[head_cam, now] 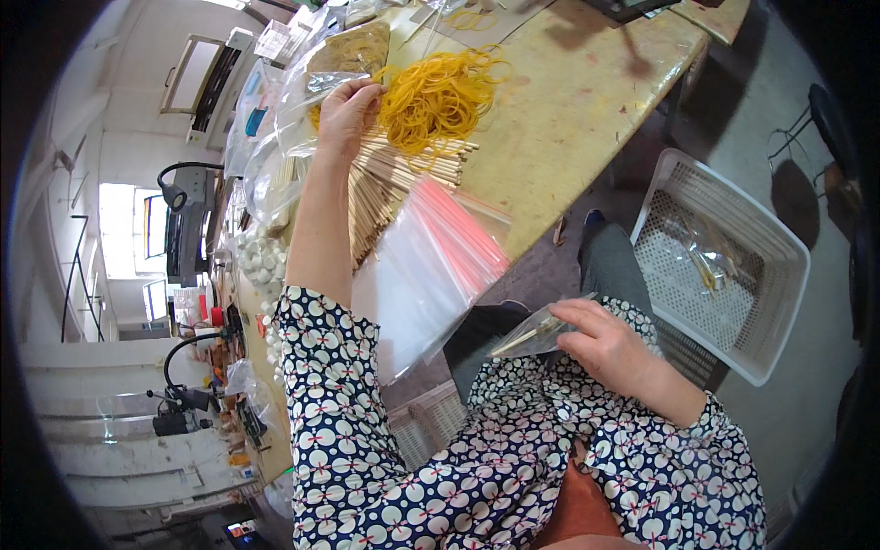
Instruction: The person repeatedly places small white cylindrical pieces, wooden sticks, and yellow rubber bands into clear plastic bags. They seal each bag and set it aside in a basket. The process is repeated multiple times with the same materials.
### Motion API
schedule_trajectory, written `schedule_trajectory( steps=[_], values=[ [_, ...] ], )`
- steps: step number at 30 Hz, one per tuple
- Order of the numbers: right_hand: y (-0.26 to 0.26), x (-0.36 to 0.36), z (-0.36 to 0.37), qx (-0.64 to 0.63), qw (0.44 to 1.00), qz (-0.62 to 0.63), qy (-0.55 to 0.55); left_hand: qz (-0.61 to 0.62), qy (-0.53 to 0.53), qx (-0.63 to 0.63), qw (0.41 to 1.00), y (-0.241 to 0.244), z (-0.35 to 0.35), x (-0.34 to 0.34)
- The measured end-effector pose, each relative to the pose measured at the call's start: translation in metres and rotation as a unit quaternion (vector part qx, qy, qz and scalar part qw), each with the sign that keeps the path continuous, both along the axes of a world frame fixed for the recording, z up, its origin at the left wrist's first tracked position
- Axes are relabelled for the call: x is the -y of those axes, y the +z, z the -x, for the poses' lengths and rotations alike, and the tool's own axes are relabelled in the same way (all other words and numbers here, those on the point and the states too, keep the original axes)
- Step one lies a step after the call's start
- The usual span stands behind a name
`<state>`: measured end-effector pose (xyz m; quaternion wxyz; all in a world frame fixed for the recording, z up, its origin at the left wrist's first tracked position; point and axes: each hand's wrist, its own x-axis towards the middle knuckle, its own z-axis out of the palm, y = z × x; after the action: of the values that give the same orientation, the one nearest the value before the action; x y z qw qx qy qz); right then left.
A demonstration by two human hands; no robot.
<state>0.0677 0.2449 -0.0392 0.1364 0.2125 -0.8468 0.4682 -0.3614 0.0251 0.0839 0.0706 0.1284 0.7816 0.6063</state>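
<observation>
My left hand (347,117) reaches over the table to the left edge of a heap of yellow rubber bands (443,100). Its thumb and fingertips are together by a clear plastic bag (320,82); whether something thin is between them cannot be told. Below the heap, thin wooden sticks (371,199) lie fanned out. A stack of clear plastic bags with red-pink edges (426,254) overlaps the sticks and hangs past the table edge. Over my lap, my right hand (598,337) holds a small clear bag (526,337) with thin sticks and other small parts inside.
The yellowish table (550,130) runs across the top. A white perforated plastic basket (777,275) holding bagged items stands on the floor at the right. Small whitish pieces (265,261) and a black gooseneck lamp (175,196) are at the left. Another crate (430,419) sits below the table edge.
</observation>
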Motion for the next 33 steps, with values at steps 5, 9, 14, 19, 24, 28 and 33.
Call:
schedule_trajectory(
  steps=[5, 9, 14, 19, 24, 28, 33],
  values=[
    [-0.002, 0.003, 0.000, -0.004, 1.000, 0.003, 0.008, -0.006, -0.043, 0.151, 0.988, 0.008, -0.020, 0.006],
    [-0.005, 0.005, -0.001, -0.006, 1.000, -0.004, 0.004, -0.067, -0.035, 0.243, 0.967, 0.004, -0.033, 0.010],
    [-0.004, 0.007, -0.001, -0.007, 1.000, -0.003, -0.001, -0.207, -0.117, 0.289, 0.927, 0.002, -0.080, 0.014],
    [-0.005, 0.009, 0.001, -0.004, 1.000, -0.018, 0.002, -0.198, -0.167, 0.328, 0.908, -0.007, -0.171, 0.007],
    [-0.016, 0.015, 0.000, -0.003, 0.999, -0.033, 0.008, -0.161, -0.193, 0.351, 0.902, -0.023, -0.254, 0.004],
    [-0.023, 0.018, -0.001, 0.007, 0.998, -0.060, 0.026, -0.099, -0.187, 0.309, 0.927, -0.035, -0.284, 0.008],
    [-0.028, 0.020, -0.001, 0.001, 0.995, -0.090, 0.045, -0.084, -0.190, 0.261, 0.943, -0.046, -0.299, 0.015]
  ],
)
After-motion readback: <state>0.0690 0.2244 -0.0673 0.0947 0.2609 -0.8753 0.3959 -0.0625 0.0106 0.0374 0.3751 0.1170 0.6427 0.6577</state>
